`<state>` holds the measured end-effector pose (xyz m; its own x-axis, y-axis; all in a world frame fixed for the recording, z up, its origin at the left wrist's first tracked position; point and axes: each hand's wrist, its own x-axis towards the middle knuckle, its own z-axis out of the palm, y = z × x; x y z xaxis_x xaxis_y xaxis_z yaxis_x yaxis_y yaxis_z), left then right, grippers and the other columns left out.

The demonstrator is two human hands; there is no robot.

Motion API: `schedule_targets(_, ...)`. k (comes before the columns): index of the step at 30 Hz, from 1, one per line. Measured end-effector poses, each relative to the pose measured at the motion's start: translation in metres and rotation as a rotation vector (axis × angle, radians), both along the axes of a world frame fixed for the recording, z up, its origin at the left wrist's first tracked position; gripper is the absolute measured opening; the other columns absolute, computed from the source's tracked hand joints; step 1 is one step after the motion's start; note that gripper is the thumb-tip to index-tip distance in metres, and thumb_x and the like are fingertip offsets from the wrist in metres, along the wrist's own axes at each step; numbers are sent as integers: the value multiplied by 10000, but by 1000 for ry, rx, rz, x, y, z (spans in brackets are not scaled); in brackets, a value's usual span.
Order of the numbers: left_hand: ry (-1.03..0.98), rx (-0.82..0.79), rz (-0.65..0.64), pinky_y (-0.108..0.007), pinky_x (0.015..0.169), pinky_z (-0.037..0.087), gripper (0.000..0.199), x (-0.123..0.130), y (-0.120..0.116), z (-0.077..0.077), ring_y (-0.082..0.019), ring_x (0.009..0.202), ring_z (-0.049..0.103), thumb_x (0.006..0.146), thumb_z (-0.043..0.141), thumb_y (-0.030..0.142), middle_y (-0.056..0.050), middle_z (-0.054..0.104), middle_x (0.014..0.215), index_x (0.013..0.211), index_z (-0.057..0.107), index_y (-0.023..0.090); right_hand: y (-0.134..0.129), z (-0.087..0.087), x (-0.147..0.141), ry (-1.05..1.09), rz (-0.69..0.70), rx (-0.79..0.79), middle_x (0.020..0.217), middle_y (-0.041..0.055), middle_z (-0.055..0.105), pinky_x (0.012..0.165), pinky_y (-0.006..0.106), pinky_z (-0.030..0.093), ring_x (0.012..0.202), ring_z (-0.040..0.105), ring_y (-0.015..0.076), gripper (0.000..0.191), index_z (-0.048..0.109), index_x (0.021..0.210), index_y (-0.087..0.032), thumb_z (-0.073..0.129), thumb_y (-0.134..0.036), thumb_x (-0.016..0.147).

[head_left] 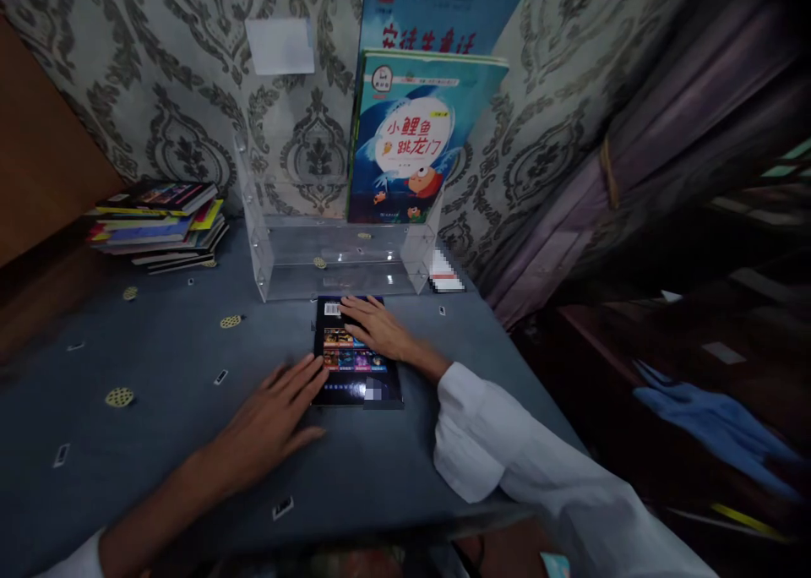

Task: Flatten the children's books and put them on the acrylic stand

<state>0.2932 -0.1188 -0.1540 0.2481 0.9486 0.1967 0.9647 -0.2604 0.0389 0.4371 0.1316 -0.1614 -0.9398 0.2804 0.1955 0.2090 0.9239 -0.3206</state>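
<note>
A dark book [355,384] with rows of small colour pictures and a barcode lies flat on the table, back cover up. My right hand [377,329] rests on its upper part, fingers stretched out and pointing left. Along the book's left edge lies my left hand [282,409], its fingertips touching the cover and its thumb spread apart. Just beyond the book stands a clear acrylic rack [304,240] with stepped tiers. Blue picture books, the front one with a red fish [405,139], lean upright at the rack's right side.
A stack of books [158,227] sits at the back left of the grey patterned tablecloth [171,341]. Patterned wallpaper rises behind, with a pale card [280,46] on it. A tied curtain [570,206] hangs at the right, beyond the table edge, near a blue cloth [710,417].
</note>
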Motion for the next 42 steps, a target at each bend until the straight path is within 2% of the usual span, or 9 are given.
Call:
schedule_targets(3,30,-81,-77,-575,1189,332,840,4,-2,-4,-311,1504,327,957,539,630,-152,363,1610,1605,214,204,-23,-3,20,27,18,-3,1516,183,507,1219,562,297,1470,409,275,432,545,1426,-127,526,-284,1025)
schedule_targets(8,35,-241,-222,-654,1187,278,1189,34,-38,-10,-381,1512,270,755,757,673,-207,254,1631,1624,115,176,-76,-3,61,76,103,-61,1524,145,512,1234,543,289,1484,388,241,475,500,1469,-177,546,-310,1015)
schedule_targets(11,64,-229,-234,-609,1206,283,1074,47,-57,-11,-352,1512,281,810,791,461,-182,282,1628,1618,145,175,-96,-2,79,104,92,-126,1538,155,492,1241,558,261,1497,363,245,473,489,1478,-177,521,-318,1028)
schedule_targets(16,38,-49,-277,-519,1219,312,761,47,-60,-3,-283,1490,356,895,605,125,-127,439,1568,1579,271,163,-101,4,91,119,122,-334,1510,163,524,1246,551,247,1478,399,250,454,578,1401,-149,459,-412,1050)
schedule_targets(21,-245,230,-280,-417,1129,465,516,38,-39,30,-247,1341,567,1021,511,309,-119,654,1372,1509,413,173,-90,14,106,240,110,-650,1352,106,675,1213,530,320,1340,572,233,519,678,1290,-225,336,-542,1061)
schedule_targets(26,-665,259,12,-280,878,571,287,27,-7,70,-181,1029,728,1059,428,312,-19,756,1139,1256,633,276,-79,14,121,445,15,-900,1304,80,706,1207,508,326,1317,586,274,659,721,1238,-255,316,-713,992)
schedule_targets(29,-789,245,150,-249,700,555,307,22,14,82,-181,840,722,1051,435,375,-8,756,928,1093,707,239,-77,9,118,497,-47,-969,1231,81,734,1109,480,452,1217,644,300,661,729,1226,-238,440,-754,930)
schedule_targets(36,-1024,310,163,-241,689,517,286,11,53,85,-143,739,616,1016,496,395,5,659,812,966,691,192,-73,16,92,631,-140,-893,1041,31,758,1023,398,491,1004,682,221,422,752,1108,-250,580,-598,944)
schedule_targets(42,-1315,121,225,-263,599,543,348,-7,79,60,-151,652,628,925,573,493,-15,675,794,1019,653,168,-68,21,84,627,-280,-1031,914,35,736,735,284,519,837,665,192,474,740,996,-190,597,-634,912)
